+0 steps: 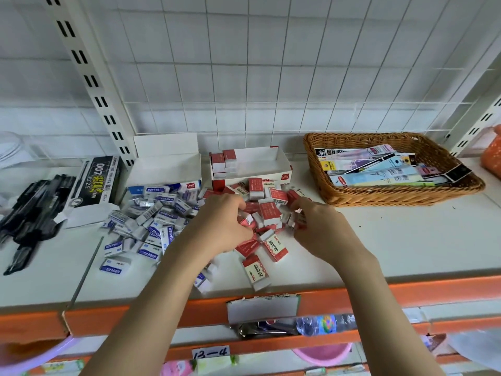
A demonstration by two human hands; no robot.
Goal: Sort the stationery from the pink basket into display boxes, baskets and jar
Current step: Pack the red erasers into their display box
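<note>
A heap of red-and-white erasers (268,213) lies on the white shelf, in front of a red display box (282,161) that holds a few erasers stacked at its left end. My left hand (225,226) and my right hand (317,226) reach into the heap from either side, fingers curled around red erasers. Left of that heap spreads a pile of blue-and-white erasers (146,221), in front of an empty white display box (165,166).
A wicker basket (406,196) with packaged pens stands at the right. Black pens (29,213) and a black pen box (100,180) lie at the left. A clear jar (10,150) sits far left. The shelf's orange front edge (406,289) runs below.
</note>
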